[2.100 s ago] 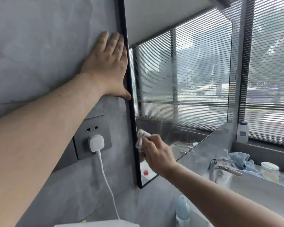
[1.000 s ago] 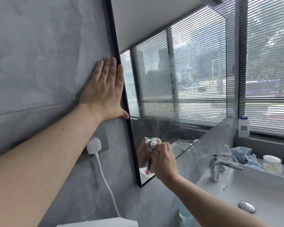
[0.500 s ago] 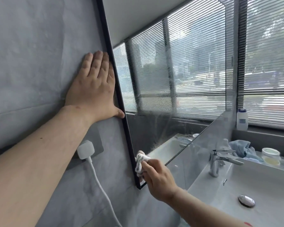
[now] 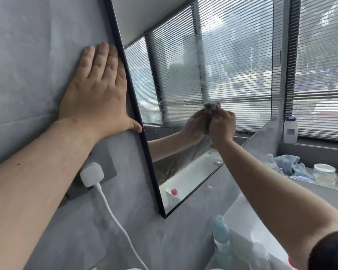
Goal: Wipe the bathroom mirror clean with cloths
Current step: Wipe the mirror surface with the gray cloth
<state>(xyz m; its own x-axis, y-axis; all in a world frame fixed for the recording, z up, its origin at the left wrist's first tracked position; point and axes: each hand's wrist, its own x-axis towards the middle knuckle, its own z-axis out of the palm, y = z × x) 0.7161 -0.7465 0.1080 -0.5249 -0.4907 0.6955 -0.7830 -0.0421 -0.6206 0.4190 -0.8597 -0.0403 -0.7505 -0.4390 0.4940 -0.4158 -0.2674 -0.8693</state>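
A black-framed mirror (image 4: 232,61) hangs on the grey wall and reflects window blinds. My right hand (image 4: 221,126) grips a small crumpled grey-white cloth (image 4: 212,107) and presses it against the glass near the mirror's middle; its reflection meets it there. A hazy smeared streak runs down the glass above the cloth. My left hand (image 4: 98,94) lies flat on the wall beside the mirror's left frame, fingers straight, thumb touching the frame.
A white plug with cable (image 4: 92,174) sits in a grey socket below my left arm. A blue cloth (image 4: 289,165), a lidded jar (image 4: 324,173) and a white bottle (image 4: 290,129) stand at the right. A spray bottle (image 4: 220,236) stands below by the sink.
My right hand has carried the cloth from the mirror's lower left corner up and to the right, toward the middle of the glass. My left hand stays flat on the wall.
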